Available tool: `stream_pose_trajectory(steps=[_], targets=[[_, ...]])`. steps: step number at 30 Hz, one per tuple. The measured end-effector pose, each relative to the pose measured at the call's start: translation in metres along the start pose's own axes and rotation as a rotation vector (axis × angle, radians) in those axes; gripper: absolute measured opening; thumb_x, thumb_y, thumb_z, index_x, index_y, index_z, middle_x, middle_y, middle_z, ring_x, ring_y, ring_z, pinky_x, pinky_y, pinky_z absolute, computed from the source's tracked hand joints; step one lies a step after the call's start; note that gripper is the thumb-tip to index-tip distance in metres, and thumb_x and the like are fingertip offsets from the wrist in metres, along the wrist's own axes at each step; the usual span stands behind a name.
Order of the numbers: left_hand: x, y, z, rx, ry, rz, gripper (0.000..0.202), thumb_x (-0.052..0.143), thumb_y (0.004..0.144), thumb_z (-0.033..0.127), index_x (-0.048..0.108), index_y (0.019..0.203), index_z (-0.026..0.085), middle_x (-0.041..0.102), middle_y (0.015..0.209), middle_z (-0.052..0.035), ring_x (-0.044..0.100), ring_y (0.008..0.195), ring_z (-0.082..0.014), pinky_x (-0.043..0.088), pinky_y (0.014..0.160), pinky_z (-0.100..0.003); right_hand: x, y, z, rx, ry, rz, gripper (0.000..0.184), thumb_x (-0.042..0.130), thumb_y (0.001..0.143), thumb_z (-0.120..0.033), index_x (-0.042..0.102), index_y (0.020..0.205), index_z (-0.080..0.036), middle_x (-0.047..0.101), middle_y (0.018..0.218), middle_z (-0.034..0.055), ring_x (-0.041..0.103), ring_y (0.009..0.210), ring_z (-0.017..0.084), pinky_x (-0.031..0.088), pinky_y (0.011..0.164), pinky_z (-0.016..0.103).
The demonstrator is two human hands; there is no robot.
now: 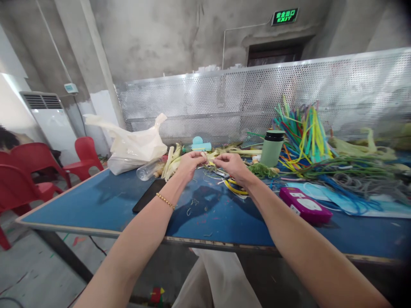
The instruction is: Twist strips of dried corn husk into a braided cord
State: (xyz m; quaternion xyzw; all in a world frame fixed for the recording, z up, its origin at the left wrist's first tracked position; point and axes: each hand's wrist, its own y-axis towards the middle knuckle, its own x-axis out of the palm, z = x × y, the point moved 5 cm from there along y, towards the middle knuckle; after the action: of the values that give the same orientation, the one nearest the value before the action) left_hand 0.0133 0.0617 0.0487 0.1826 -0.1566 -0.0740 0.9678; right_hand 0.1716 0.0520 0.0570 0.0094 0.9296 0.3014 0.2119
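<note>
A pale strip [210,158], small and somewhat blurred, is between the two hands, just above the far half of the table. The left hand [192,162] pinches it with thumb and fingertips; the right hand [236,167] makes a like pinch at the other side. Exactly how the strip sits between the fingertips is too small to tell.

For such fine work, a light pinch close to the working point should serve best; too hard a pull could split or tear the strip. Keeping both hands level and near each other, as here, should help control. Resting the wrists on the table might steady them more, and pushing the clutter aside would keep loose ends from snagging.

Below the right hand lies a yellow loop [236,189]. Husks [172,164] lie beyond the left hand, with a clear bottle [147,170] and a white bag [138,143] further left. A black slab [148,196] lies partly behind the left forearm. To the right stand a green flask [272,150] and a bright bundle of stems [310,134]; a purple box [305,206] lies nearer.

The blue table [112,201] bears small scraps. A perforated screen [180,105] runs behind it, before a grey wall [144,42] with a lit exit sign [285,16]. Red chairs [40,159] stand at left.
</note>
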Motion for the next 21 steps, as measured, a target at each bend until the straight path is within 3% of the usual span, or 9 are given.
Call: stream_pose_trajectory(steps=[4,10,16,18,21], targets=[[-0.003,0.001,0.001,0.011,0.052,0.021,0.023,0.080,0.052,0.019,0.066,0.069,0.013,0.063,0.065,-0.0019,0.057,0.061,-0.0110,0.039,0.062,-0.025,0.000,0.002,0.003,0.037,0.068,-0.016,0.023,0.069,0.065,-0.036,0.066,0.069,-0.014,0.060,0.053,0.0007,0.051,0.050,0.012,0.039,0.051,0.024],[-0.005,0.001,0.002,0.021,0.063,0.027,0.022,0.079,0.052,0.017,0.067,0.069,0.012,0.062,0.063,-0.0015,0.054,0.058,-0.0098,0.039,0.061,-0.025,0.005,-0.004,-0.007,0.026,0.202,-0.209,0.022,0.065,0.071,-0.030,0.070,0.087,-0.015,0.057,0.052,-0.0033,0.050,0.047,0.010,0.039,0.048,0.023],[-0.006,0.003,-0.001,0.022,0.067,0.019,0.023,0.080,0.052,0.018,0.068,0.071,0.012,0.063,0.063,-0.0015,0.054,0.058,-0.0099,0.042,0.062,-0.026,0.007,-0.008,-0.013,-0.008,0.278,-0.350,0.027,0.063,0.069,-0.020,0.076,0.091,-0.015,0.073,0.082,0.0056,0.065,0.074,0.015,0.051,0.072,0.029],[-0.006,0.003,-0.002,0.020,0.059,0.016,0.024,0.079,0.052,0.017,0.068,0.072,0.012,0.064,0.063,-0.0014,0.055,0.057,-0.0103,0.042,0.062,-0.026,0.008,-0.008,-0.015,-0.043,0.302,-0.378,0.028,0.066,0.068,-0.022,0.077,0.094,-0.016,0.074,0.089,0.0065,0.066,0.080,0.016,0.051,0.076,0.031],[-0.006,0.004,-0.002,0.020,0.056,0.011,0.023,0.079,0.053,0.016,0.068,0.073,0.012,0.065,0.065,-0.0023,0.056,0.057,-0.0104,0.043,0.061,-0.026,0.006,-0.006,-0.016,-0.092,0.246,-0.320,0.026,0.070,0.071,-0.033,0.078,0.090,-0.017,0.073,0.084,0.0056,0.063,0.072,0.016,0.050,0.070,0.030]])
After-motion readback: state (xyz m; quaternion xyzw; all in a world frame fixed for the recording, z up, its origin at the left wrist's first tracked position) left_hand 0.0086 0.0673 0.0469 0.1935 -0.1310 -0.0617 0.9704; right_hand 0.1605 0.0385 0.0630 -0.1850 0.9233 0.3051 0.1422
